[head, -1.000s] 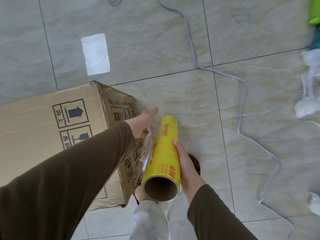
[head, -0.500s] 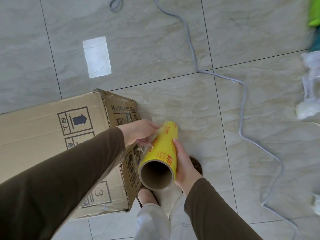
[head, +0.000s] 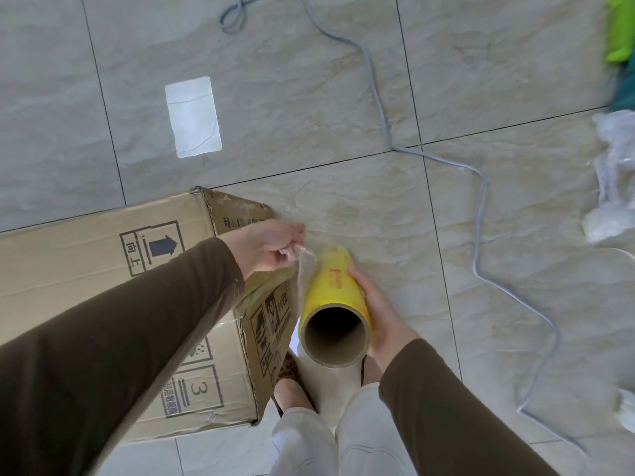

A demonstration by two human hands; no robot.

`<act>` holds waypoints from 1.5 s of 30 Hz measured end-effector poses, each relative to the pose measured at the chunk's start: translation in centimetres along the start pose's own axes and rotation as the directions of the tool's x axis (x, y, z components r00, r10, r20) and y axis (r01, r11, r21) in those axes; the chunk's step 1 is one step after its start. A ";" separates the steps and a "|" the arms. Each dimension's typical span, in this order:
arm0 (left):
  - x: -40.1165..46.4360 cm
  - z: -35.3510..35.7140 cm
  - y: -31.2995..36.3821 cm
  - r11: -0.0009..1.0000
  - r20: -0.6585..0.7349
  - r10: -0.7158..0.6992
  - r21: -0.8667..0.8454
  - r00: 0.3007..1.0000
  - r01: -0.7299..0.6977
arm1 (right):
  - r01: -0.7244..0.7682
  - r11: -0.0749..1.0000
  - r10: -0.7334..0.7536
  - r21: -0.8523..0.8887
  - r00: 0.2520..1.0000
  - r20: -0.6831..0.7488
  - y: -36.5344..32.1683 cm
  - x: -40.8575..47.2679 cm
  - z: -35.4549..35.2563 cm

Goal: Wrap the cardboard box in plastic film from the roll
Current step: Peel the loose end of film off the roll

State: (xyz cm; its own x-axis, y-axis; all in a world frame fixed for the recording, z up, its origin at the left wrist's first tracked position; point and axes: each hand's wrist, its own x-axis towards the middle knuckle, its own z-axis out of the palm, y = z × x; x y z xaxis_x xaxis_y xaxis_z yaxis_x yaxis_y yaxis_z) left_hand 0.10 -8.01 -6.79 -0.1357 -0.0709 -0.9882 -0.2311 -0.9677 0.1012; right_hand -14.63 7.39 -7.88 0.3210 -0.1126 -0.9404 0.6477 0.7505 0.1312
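A large brown cardboard box [head: 86,269] with printed arrows lies on the tiled floor at the left. A yellow roll of plastic film [head: 331,290] on a cardboard core points its open end at the camera, just right of the box's corner. My right hand [head: 381,310] grips the roll from its right side. My left hand [head: 268,245] pinches the loose end of the clear film [head: 304,266], which stretches from the roll toward the box's upper corner.
A grey cable [head: 481,207] snakes across the floor from the top centre to the lower right. Crumpled clear plastic [head: 615,180] and a green object [head: 620,29] lie at the right edge. A bright patch of light [head: 192,116] marks the floor. My legs and feet [head: 309,424] stand below the roll.
My left hand went from an open reach to pinching the film's end, and pulled it away from the roll. The roll tipped so its open end faces the camera more squarely.
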 end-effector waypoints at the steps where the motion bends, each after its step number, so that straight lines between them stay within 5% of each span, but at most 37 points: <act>1: 0.0 -0.3 0.3 0.999 -0.009 -0.011 -0.043 1.000 0.010 | 0.056 0.997 -0.057 0.044 0.998 0.015 0.7 0.0 -0.4; 7: 0.7 -1.4 1.8 0.999 -0.130 -0.013 -0.054 0.991 0.006 | 0.089 0.936 -0.093 0.341 0.996 -0.002 5.8 -1.2 -1.3; 10: -0.3 -1.7 1.4 0.975 -0.069 -0.028 0.217 0.997 0.042 | 0.143 0.943 -0.089 0.300 0.978 -0.186 6.5 -1.7 -0.7; 15: -0.9 -0.7 -0.2 0.771 -0.041 -0.055 0.633 0.998 0.068 | 0.171 0.973 -0.120 0.157 0.949 -0.290 6.5 -1.6 -1.2; 19: 0.9 0.6 -0.4 0.811 -0.243 0.172 0.585 0.955 0.003 | 0.172 0.978 -0.138 0.120 0.959 -0.247 6.6 -1.5 -1.9; 26: 4.8 2.2 -3.1 0.868 -0.184 -0.050 0.479 0.982 0.134 | 0.202 0.979 -0.195 0.037 0.970 -0.146 6.8 -1.7 -1.0; 30: 6.4 2.6 -3.1 0.877 -0.257 0.087 0.478 0.963 0.049 | 0.204 0.977 -0.208 -0.059 0.975 -0.073 6.6 -1.5 -0.5; 33: 6.5 3.5 -2.7 0.793 -0.235 0.182 0.610 0.955 -0.001 | 0.225 0.969 -0.233 -0.105 0.970 -0.068 6.6 -1.6 -0.3; 38: 7.2 2.9 -2.8 0.662 -0.327 0.557 0.730 0.763 -0.170 | 0.212 0.973 -0.218 -0.092 0.974 -0.059 7.0 -1.5 -0.6; 45: 7.9 0.0 -3.1 0.677 -0.453 0.621 0.722 0.640 -0.146 | 0.236 0.966 -0.236 -0.105 0.972 0.008 6.1 -1.9 -1.6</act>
State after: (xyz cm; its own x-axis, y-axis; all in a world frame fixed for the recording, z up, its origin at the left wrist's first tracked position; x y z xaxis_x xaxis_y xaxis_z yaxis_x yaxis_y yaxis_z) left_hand -0.30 -5.59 -14.91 0.2057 -0.7556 -0.6219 -0.8319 -0.4698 0.2955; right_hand -12.37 13.21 -5.82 0.1647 -0.2921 -0.9421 0.6290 0.7669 -0.1278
